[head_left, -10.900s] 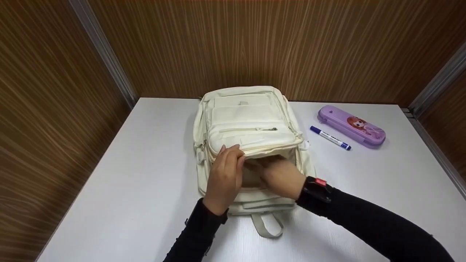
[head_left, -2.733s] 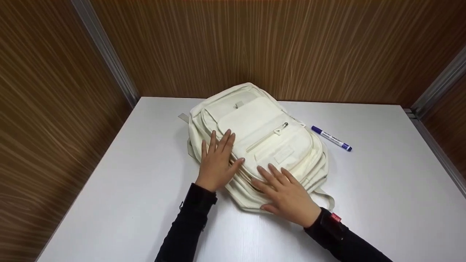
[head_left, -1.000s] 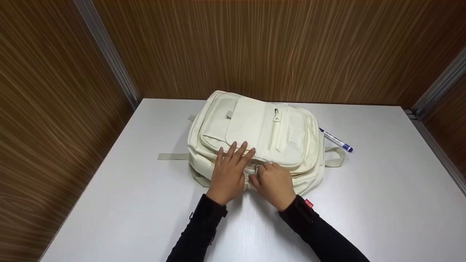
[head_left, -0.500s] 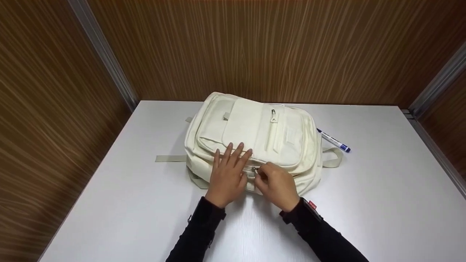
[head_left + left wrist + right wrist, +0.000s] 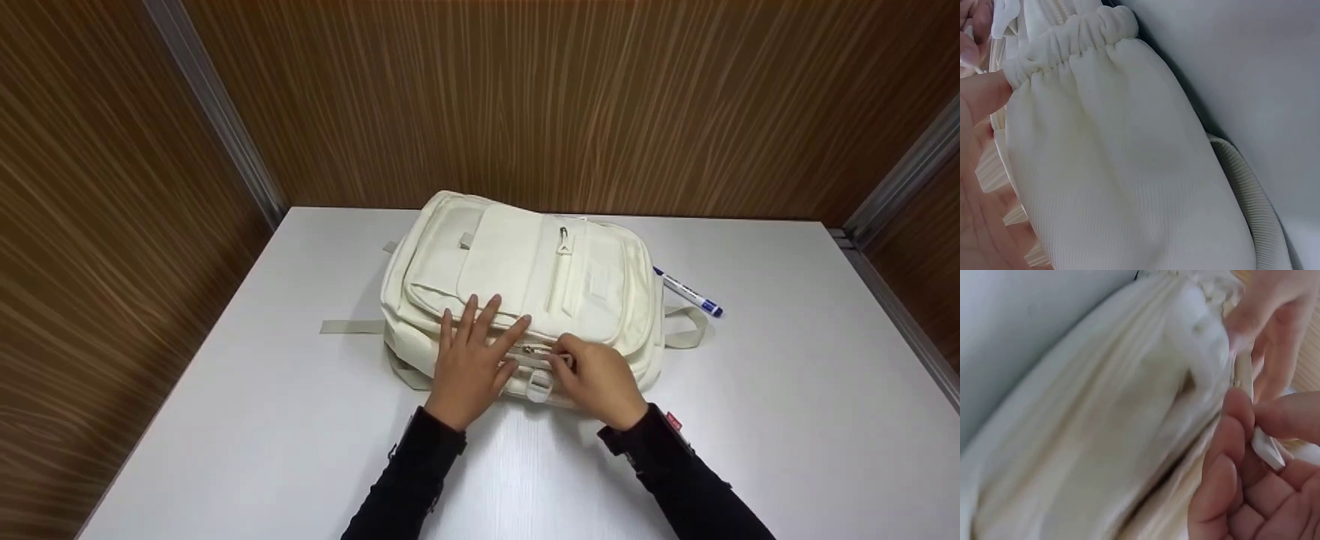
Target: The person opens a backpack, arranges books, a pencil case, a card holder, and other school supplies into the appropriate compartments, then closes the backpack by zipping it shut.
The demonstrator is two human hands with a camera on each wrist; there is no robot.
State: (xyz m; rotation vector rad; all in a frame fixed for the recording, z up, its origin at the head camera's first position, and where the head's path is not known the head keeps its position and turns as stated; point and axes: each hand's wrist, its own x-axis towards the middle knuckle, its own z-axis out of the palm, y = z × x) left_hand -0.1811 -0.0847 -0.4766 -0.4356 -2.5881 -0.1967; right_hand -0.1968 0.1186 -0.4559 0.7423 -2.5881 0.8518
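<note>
A cream backpack [image 5: 502, 255] lies on its back, its top end toward the right. My left hand [image 5: 471, 367] rests on its near side with fingers spread, close to the zipper. In the left wrist view, the thumb lies at the gathered edge of a side pocket [image 5: 1117, 140]. My right hand [image 5: 600, 375] pinches the zipper pull between thumb and curled fingers; the right wrist view shows the pale pull tab [image 5: 1268, 450] coming out below them. A dark gap [image 5: 1157, 486] runs along the zipper there. A white buckle [image 5: 539, 385] hangs between the hands.
A blue-and-white marker [image 5: 686, 290] lies just right of the backpack, one end hidden behind it. A loop handle [image 5: 694, 330] sticks out to the right, a strap [image 5: 352, 327] to the left. Brown wood-grain panels [image 5: 525, 105] stand around the white table [image 5: 262, 420].
The purple pencil case has gone from the table. The backpack has been turned sideways. Over the last half second, my right hand has slid right along the zipper with the pull; the left stays nearly still.
</note>
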